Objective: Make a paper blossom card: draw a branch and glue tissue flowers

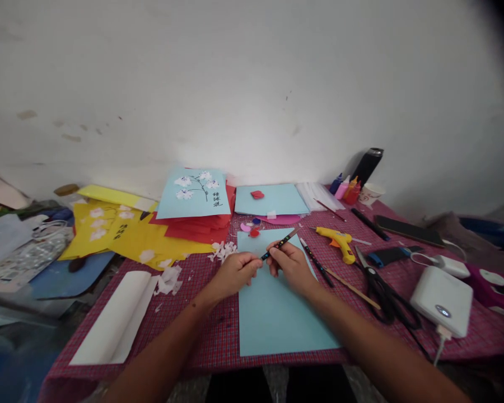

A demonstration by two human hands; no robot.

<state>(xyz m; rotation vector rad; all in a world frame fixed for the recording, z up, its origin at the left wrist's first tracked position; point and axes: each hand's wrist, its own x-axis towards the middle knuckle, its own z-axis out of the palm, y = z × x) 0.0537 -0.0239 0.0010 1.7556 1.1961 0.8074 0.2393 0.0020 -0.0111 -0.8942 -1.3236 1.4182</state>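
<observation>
A slim black pen with coloured dots (284, 239) is held slantwise above a light blue sheet of paper (277, 319). My right hand (292, 263) is closed round its middle, and the upper end sticks out past the fingers. At the lower end, my left hand (240, 271) pinches the pen between thumb and fingers. A second dark patterned pen (317, 263) lies on the sheet's right edge, beside a wooden stick (353, 288). Past the sheet's top edge are small paint dishes (254, 232), one of them red.
White paper scraps (223, 251) and a folded white sheet (113, 319) lie left. Painted yellow sheets (138, 240) and a blue flower picture (193, 196) are behind. On the right are a yellow glue gun (338, 240), black scissors (382, 294), a white power bank (443, 299) and paint bottles (344, 189).
</observation>
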